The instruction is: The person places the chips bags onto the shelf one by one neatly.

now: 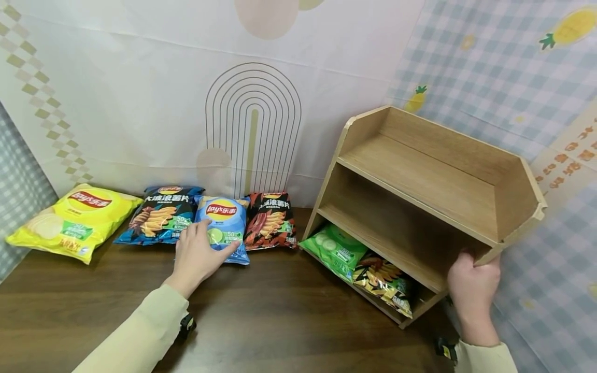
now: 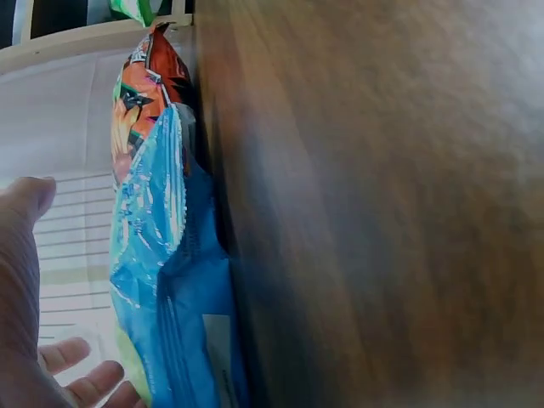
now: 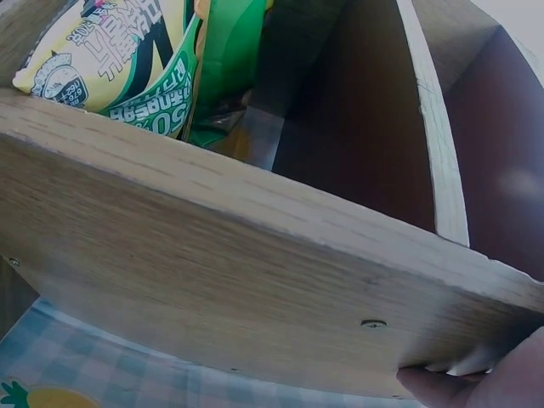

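Observation:
My left hand [image 1: 198, 256] is over the light blue Lay's chip bag [image 1: 231, 223], with thumb and fingers spread apart. In the left wrist view its fingertips are right beside the light blue bag's face, and nothing is between thumb and fingers. My right hand [image 1: 473, 282] grips the right side panel of a wooden shelf [image 1: 434, 178], under its top tier. The right wrist view has part of that hand at the lower right corner against the panel. On the shelf's bottom tier lie a green chip bag [image 1: 333, 251] and a black and yellow chip bag [image 1: 382, 280].
Left of the light blue bag are a dark blue chip bag [image 1: 163, 215] and a yellow Lay's bag [image 1: 81, 217]. A black and red chip bag [image 1: 270, 220] sits between it and the shelf. Patterned cloth [image 1: 140, 103] hangs behind the brown table [image 1: 261, 316].

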A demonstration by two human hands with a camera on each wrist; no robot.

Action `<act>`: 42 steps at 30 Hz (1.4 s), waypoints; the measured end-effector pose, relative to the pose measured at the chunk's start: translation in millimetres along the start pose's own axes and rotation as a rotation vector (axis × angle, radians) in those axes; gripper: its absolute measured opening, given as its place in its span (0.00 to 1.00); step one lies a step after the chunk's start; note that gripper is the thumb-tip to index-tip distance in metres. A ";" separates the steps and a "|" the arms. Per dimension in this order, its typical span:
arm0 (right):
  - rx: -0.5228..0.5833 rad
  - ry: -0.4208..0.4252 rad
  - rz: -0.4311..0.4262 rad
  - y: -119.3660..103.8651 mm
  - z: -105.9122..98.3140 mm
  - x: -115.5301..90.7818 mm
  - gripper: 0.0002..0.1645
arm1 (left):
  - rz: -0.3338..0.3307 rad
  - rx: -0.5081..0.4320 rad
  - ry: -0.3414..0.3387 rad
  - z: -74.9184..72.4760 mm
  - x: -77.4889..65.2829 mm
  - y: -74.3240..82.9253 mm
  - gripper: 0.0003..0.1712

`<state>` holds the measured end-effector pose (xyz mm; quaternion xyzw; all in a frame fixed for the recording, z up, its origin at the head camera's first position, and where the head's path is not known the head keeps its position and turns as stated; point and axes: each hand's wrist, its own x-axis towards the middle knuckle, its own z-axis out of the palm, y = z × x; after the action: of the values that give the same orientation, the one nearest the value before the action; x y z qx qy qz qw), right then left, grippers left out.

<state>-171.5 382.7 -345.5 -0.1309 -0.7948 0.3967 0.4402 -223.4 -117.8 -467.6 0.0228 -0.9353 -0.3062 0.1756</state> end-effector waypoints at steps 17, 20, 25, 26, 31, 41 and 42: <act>0.005 -0.005 0.020 -2.5 1.3 -1.3 0.26 | -0.003 0.048 -0.134 4.1 -2.0 -10.2 0.54; 0.002 -0.005 0.013 -2.0 2.1 -1.4 0.26 | 0.005 0.057 -0.153 5.0 -2.5 -11.7 0.52; -0.003 0.002 0.002 -0.7 3.2 -0.6 0.25 | 0.020 0.065 -0.166 6.5 -6.1 -13.8 0.50; -0.003 0.002 0.003 -0.2 3.0 -0.7 0.26 | 0.026 0.066 -0.168 7.0 -7.4 -14.0 0.50; -0.006 0.005 0.009 -0.6 1.9 -1.1 0.26 | 0.042 0.065 -0.218 2.8 -17.1 -11.6 0.49; -0.007 0.009 -0.001 -0.4 1.3 -0.1 0.26 | -0.064 0.059 -0.360 -18.2 -19.2 -8.2 0.54; -0.006 0.005 0.006 -0.5 1.7 -0.6 0.26 | -0.085 0.062 -0.362 -19.2 -18.5 -8.7 0.55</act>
<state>-172.4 381.1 -346.0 -0.1359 -0.7945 0.3952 0.4406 -200.1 -132.9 -464.0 0.0125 -0.9588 -0.2836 -0.0093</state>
